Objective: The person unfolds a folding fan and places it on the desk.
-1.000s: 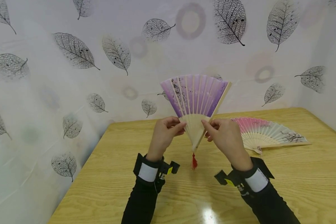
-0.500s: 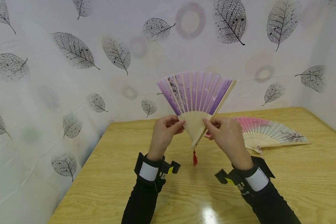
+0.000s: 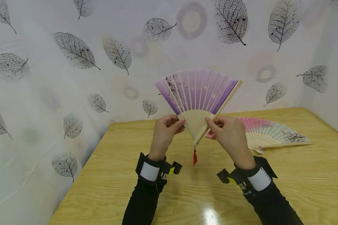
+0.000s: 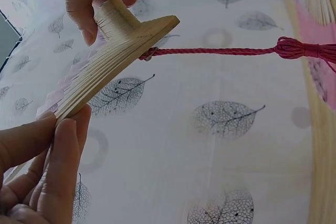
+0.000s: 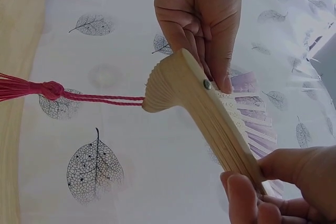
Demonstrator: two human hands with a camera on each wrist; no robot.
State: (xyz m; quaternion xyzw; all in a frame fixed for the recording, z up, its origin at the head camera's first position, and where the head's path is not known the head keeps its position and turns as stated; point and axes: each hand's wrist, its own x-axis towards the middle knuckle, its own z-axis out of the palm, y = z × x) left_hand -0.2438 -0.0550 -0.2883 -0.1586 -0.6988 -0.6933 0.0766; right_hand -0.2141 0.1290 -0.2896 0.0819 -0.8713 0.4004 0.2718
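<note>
A purple folding fan (image 3: 198,90) with pale wooden ribs is partly spread and held upright above the table. My left hand (image 3: 165,132) pinches its left edge between thumb and fingers. On the other side my right hand (image 3: 230,136) pinches the thick right guard stick, thumb in front. A red tassel (image 3: 195,157) dangles from the pivot end. The right wrist view shows the metal rivet (image 5: 207,84) and the bunched ribs (image 5: 223,135). Close up in the left wrist view, the left fingers (image 4: 63,161) grip the ribs' outer edge.
A pink and white folding fan (image 3: 270,132) lies spread on the wooden table (image 3: 107,187), behind and right of my right hand, which hides part of it. A leaf-printed cloth (image 3: 115,93) hangs behind the table and along its left side.
The purple fan has spread wider, its top edges moving outward to both sides. It has also risen slightly, tassel included. Both hands keep their pinch and have barely moved.
</note>
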